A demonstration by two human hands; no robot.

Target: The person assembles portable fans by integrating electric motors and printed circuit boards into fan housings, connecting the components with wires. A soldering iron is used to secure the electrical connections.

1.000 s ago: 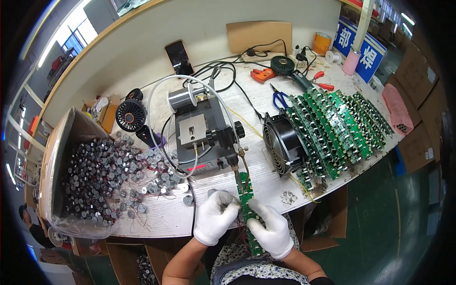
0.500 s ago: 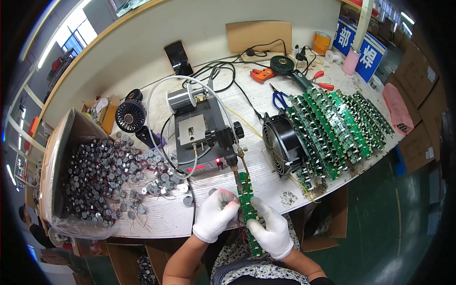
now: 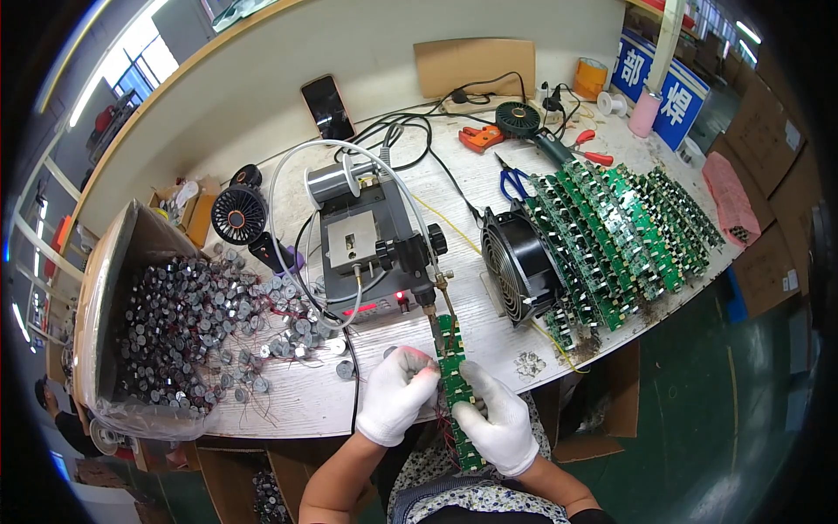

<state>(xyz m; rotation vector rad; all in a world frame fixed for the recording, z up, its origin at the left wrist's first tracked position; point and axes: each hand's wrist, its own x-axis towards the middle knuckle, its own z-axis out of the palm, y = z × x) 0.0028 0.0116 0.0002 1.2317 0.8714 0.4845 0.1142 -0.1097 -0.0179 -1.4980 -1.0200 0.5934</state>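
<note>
Looking down through the head view, I find the green circuit board (image 3: 453, 386) between the gloved hands, its long axis running away from the body, its far end beneath the soldering iron (image 3: 423, 293). The right hand (image 3: 499, 421) is nearer, grasping the board's right edge; the left hand (image 3: 394, 398), finger and thumb pinched together, sits at the left edge, though I can't tell what it pinches. The white table (image 3: 491, 354) bears loose motors (image 3: 188, 332) leftward, a fan (image 3: 513, 269) and stacked boards (image 3: 611, 240) rightward; beyond lies green floor (image 3: 685, 393).
</note>
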